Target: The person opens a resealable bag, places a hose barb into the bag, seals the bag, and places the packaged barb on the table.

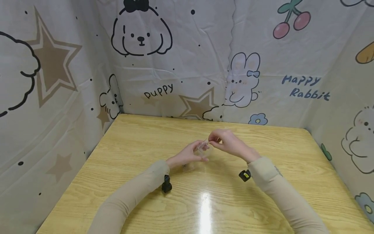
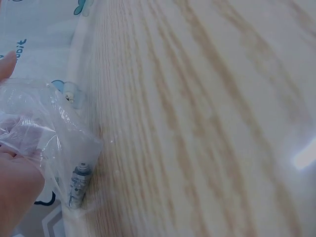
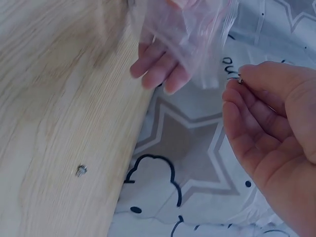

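Note:
My left hand (image 1: pixel 191 152) holds a clear plastic bag (image 2: pixel 34 118), with the thumb and fingers at its sides. In the right wrist view, that hand's fingers (image 3: pixel 160 69) show behind the bag's film. My right hand (image 1: pixel 229 142) is close by on the right, at the bag's upper edge in the head view. Between its thumb and index finger it pinches a tiny metal piece (image 3: pixel 240 79), mostly covered by the fingertips. In the left wrist view a grey, ridged metal cylinder (image 2: pixel 80 185) shows at the bag's lower corner.
A small metal piece (image 3: pixel 81 170) lies on the wooden table (image 1: pixel 140 139). Clear plastic (image 1: pixel 188 167) lies below the left wrist. Black wrist cameras sit at the left cuff (image 1: pixel 166 184) and right cuff (image 1: pixel 244 175). A printed cloth (image 1: pixel 187 58) hangs around the table's back and sides.

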The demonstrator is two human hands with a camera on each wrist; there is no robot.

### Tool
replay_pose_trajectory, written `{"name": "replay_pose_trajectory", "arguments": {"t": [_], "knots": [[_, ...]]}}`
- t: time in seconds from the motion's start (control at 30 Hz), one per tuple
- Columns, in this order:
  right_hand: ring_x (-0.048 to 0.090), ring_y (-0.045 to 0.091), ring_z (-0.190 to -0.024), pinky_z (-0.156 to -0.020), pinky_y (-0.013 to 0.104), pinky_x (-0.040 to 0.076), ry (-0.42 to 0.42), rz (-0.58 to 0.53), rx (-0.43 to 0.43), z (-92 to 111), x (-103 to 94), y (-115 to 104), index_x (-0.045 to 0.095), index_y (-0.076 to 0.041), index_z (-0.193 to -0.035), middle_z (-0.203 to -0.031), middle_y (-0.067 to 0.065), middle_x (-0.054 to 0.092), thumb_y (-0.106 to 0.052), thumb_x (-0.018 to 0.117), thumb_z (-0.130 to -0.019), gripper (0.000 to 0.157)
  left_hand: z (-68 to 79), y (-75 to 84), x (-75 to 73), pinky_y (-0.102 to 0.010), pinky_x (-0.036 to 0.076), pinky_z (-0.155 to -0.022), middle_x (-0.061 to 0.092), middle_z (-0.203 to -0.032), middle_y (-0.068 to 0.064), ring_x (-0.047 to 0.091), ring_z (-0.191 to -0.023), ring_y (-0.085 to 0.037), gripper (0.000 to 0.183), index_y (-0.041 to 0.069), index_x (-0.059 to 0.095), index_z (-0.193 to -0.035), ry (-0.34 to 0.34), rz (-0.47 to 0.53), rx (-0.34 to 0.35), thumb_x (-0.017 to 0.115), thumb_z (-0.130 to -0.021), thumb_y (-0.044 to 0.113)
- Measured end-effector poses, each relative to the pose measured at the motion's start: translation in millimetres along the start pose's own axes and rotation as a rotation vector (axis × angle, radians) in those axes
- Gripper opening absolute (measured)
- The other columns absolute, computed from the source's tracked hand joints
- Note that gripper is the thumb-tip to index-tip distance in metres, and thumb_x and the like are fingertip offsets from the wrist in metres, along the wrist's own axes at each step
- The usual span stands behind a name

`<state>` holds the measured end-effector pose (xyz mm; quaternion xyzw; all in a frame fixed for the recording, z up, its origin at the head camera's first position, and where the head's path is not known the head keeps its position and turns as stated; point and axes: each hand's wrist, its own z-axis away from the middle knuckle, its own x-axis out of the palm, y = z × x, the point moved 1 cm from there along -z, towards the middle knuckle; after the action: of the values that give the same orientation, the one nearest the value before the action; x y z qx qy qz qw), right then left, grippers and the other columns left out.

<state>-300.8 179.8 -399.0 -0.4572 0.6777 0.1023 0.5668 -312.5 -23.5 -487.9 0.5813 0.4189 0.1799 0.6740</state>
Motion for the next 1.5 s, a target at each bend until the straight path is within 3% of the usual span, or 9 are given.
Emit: {"name": "replay_pose_trajectory", "arguments": {"t": [0.37,0.57,0.83,1.1,1.33,1.5], "knots": [[0.07,0.013,-0.079,-0.069,0.017,0.057,-0.033,-0.026,-0.063,-4,6.0,-9,0.069,-0.002,-0.094,-0.09,0.006,0.073,0.0,0.072,-0.087,0.008,0.8,-1.5,-0.5,-0.049,0.038,-0.114,0.054,-0.142,0.0,0.047,-0.137,-0.021,0.063,0.023,0.046,-0.144,-0.011,0.012,-0.025,0.076,-0.088,0.023],[0.068,0.013,-0.077,-0.07,0.021,0.058,-0.005,-0.039,-0.051,-2,3.6,-5,0.069,-0.004,-0.093,-0.089,0.007,0.073,-0.001,0.071,-0.088,0.006,0.2,-1.5,-0.1,-0.052,0.033,-0.117,0.056,-0.14,-0.002,0.047,-0.136,-0.021,0.064,0.022,0.046,-0.145,-0.009,-0.007,-0.01,0.075,-0.089,0.021],[0.067,0.014,-0.078,-0.072,0.027,0.059,0.044,-0.028,0.035,3,-2.2,9,0.068,-0.004,-0.093,-0.089,0.006,0.071,-0.006,0.071,-0.09,0.005,-0.2,0.7,1.2,-0.052,0.031,-0.119,0.058,-0.14,-0.008,0.049,-0.135,-0.024,0.071,0.011,0.04,-0.15,0.006,-0.018,-0.005,0.076,-0.088,0.018],[0.067,0.016,-0.078,-0.07,0.027,0.059,0.073,-0.033,0.162,15,4.4,40,0.069,-0.002,-0.091,-0.088,0.008,0.071,-0.005,0.071,-0.089,0.004,0.0,2.7,1.3,-0.051,0.029,-0.121,0.057,-0.139,-0.007,0.048,-0.136,-0.024,0.064,0.014,0.044,-0.146,0.011,-0.012,-0.02,0.074,-0.089,0.015],[0.065,0.02,-0.078,-0.073,0.036,0.059,0.014,-0.015,0.273,28,22.6,70,0.068,0.003,-0.092,-0.088,0.013,0.07,0.0,0.071,-0.087,0.007,-0.2,3.1,0.9,-0.052,0.028,-0.121,0.057,-0.14,-0.008,0.047,-0.137,-0.025,0.063,0.012,0.044,-0.147,0.01,-0.026,-0.014,0.072,-0.091,0.013],[0.065,0.019,-0.079,-0.073,0.033,0.057,-0.034,-0.01,0.348,36,34.7,83,0.068,0.002,-0.094,-0.089,0.013,0.071,-0.001,0.07,-0.088,0.008,0.6,4.9,0.6,-0.049,0.027,-0.123,0.056,-0.14,-0.007,0.046,-0.138,-0.023,0.065,0.012,0.043,-0.147,0.01,-0.025,-0.026,0.074,-0.089,0.014]]}}
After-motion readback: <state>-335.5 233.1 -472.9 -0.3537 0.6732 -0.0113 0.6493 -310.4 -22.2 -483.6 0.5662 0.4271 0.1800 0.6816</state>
